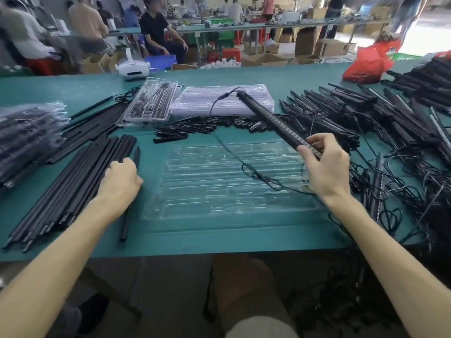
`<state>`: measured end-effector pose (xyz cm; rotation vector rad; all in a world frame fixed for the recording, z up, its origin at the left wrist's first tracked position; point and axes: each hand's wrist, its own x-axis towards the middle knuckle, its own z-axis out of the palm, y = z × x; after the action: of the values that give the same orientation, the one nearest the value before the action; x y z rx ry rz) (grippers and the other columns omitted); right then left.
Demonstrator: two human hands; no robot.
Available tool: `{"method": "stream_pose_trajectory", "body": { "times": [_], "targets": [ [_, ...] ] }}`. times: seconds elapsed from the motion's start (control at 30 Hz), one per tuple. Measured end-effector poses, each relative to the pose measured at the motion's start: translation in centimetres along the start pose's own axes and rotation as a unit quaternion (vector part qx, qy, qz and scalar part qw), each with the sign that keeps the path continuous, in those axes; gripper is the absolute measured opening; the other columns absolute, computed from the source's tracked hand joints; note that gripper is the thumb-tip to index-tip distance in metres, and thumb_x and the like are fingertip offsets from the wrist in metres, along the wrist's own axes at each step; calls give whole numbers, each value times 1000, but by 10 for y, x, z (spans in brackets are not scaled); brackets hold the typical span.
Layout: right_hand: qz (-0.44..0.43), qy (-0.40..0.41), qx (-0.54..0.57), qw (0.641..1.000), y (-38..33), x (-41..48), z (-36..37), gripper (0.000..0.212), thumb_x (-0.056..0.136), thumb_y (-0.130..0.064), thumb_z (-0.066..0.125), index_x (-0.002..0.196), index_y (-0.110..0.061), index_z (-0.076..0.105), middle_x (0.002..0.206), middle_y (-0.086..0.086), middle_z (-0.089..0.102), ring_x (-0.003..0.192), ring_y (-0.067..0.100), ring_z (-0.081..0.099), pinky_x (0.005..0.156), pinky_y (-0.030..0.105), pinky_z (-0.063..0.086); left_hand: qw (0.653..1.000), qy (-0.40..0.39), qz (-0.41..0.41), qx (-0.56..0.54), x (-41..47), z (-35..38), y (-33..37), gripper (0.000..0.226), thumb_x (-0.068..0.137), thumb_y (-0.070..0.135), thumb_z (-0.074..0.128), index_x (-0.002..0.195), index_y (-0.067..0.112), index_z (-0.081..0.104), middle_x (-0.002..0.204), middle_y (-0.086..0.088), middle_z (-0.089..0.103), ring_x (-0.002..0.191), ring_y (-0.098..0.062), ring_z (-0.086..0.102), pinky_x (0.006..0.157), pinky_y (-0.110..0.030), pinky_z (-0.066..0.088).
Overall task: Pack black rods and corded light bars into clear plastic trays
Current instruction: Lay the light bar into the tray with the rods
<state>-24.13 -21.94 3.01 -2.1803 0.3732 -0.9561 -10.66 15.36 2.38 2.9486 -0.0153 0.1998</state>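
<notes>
Green matte table covering point(195, 235), flat, bearing all items below.

1. Stack of packed clear plastic trays point(26, 132), glossy, black contents inside; far left; count unreadable.
2. Bundle of long black rods point(73, 186), slim, matte, straight, lying diagonally; roughly a dozen. One more rod lies apart just beside it.
3. Left hand point(122, 181), knuckles up, fingers curled down over the bundle's far ends.
4. White smooth plastic device point(133, 69), one, at the rear edge.
5. Single packed clear tray point(148, 103), behind the rods.
6. Short black tapered pieces point(195, 128), many, in a loose row.
7. Stack of empty clear trays point(219, 98), rear centre.
8. Empty clear moulded tray point(219, 186), one, ribbed with long channels, front centre.
9. Black corded light bar point(268, 118), one, raised and slanting above the tray; its thin black cord point(258, 176) loops across the tray.
10. Right hand point(324, 167), thumb and fingers pinching the bar's near end.
11. Heap of corded light bars point(366, 123), tangled, uncounted.
12. Red crinkled plastic bag point(368, 62), one.
</notes>
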Motion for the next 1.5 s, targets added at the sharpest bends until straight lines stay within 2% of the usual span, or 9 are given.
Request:
{"method": "stream_pose_trajectory", "body": {
  "times": [0.27, 0.37, 0.47, 0.63, 0.73, 0.97, 1.13, 1.33, 1.5],
  "targets": [
    [200, -16, -80, 976, 15, 30, -21, 37, 98, -6, 54, 134, -6, 46, 132, 18, 51, 101, 29, 52, 79, 33, 41, 989, 80, 52, -111, 3, -16, 30, 29, 94, 10, 56, 122, 2, 55, 121, -26, 49, 94, -49, 58, 90, -52, 48],
    [210, -83, -161, 961, 5, 31, -17, 44, 95, 0, 49, 138, 0, 42, 138, 28, 42, 122, 43, 43, 97, 47, 43, 973, 64, 95, -200, 3, -21, 47, 29, 90, 12, 64, 119, 8, 62, 112, -18, 62, 94, -34, 63, 93, -43, 50],
    [157, -114, -257, 947, -7, 21, -11, 32, 97, -9, 52, 127, 1, 48, 142, 30, 37, 131, 43, 31, 106, 50, 30, 947, 32, 159, -277, -7, -21, 66, 29, 88, 10, 70, 116, 11, 63, 102, -4, 68, 78, -18, 69, 78, -27, 51],
    [-144, -153, -223, 952, -24, -14, 8, 38, 97, -18, 63, 134, -10, 59, 141, 9, 52, 134, 25, 41, 114, 35, 30, 916, -49, 276, -287, -26, -7, 87, 24, 89, 9, 73, 108, 21, 63, 102, 4, 65, 79, -7, 67, 73, -14, 52],
    [-104, -279, -168, 940, -22, -31, 26, 38, 104, -27, 51, 138, -11, 57, 142, 4, 55, 132, 21, 47, 112, 32, 34, 908, -93, 339, -228, -39, 10, 96, 23, 93, 11, 69, 113, 18, 63, 110, 0, 57, 90, -13, 60, 86, -22, 50],
    [-86, -332, -115, 932, -23, -40, 42, 55, 103, -29, 53, 152, -8, 37, 154, 6, 40, 143, 19, 35, 119, 29, 24, 923, -47, 322, -206, -37, 22, 83, 30, 97, -2, 58, 122, 15, 61, 114, 3, 56, 106, -13, 55, 102, -27, 43],
    [40, -291, 55, 954, -31, -43, 54, 67, 98, -19, 63, 153, -10, 27, 143, 3, 48, 129, 15, 51, 108, 28, 40, 925, -34, 303, -226, -30, 21, 73, 30, 96, -3, 59, 119, 17, 66, 110, 5, 61, 104, -10, 57, 100, -27, 46],
    [172, -213, 157, 949, -13, -31, 55, 39, 95, -6, 58, 132, -15, 52, 125, -8, 60, 112, 7, 63, 83, 19, 51, 928, -13, 311, -205, -33, 25, 70, 25, 99, -1, 56, 117, 12, 67, 110, 0, 65, 107, -20, 60, 98, -35, 47],
    [218, -123, 129, 960, 2, -20, 45, 42, 93, -12, 55, 136, -10, 55, 122, 0, 64, 108, 17, 66, 99, 38, 51, 927, 6, 318, -200, -38, 27, 66, 26, 98, -2, 54, 119, 9, 66, 114, 0, 64, 111, -19, 55, 100, -29, 43]
  ]
}}
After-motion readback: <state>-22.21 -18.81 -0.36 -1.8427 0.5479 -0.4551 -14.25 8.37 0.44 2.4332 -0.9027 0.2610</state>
